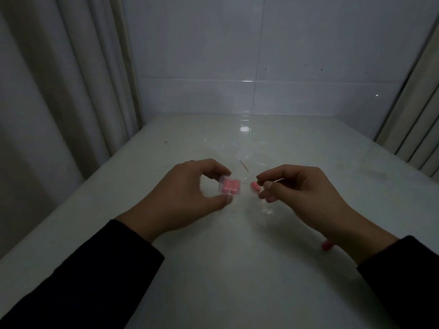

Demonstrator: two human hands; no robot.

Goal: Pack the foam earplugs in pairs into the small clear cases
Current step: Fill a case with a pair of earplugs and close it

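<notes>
On the counter (213, 269): pale, glossy surface, dim light; both hands work just above it, near the middle.
Left hand (190, 193): thumb and fingers pinch a small clear case (230, 185), likely held up off the counter so it can be closed or checked.
Case contents: two pink foam earplugs side by side, blurred; lid state cannot be told.
Right hand (299, 188): fingers curled, tips pinched together; whether they hold anything is unclear.
Loose earplug (255, 186): pink, just beside the right fingertips.
Second loose earplug (326, 245): pink, beside the right wrist.
Judgement: one pair packed; the loose ones look like the next pair.
</notes>
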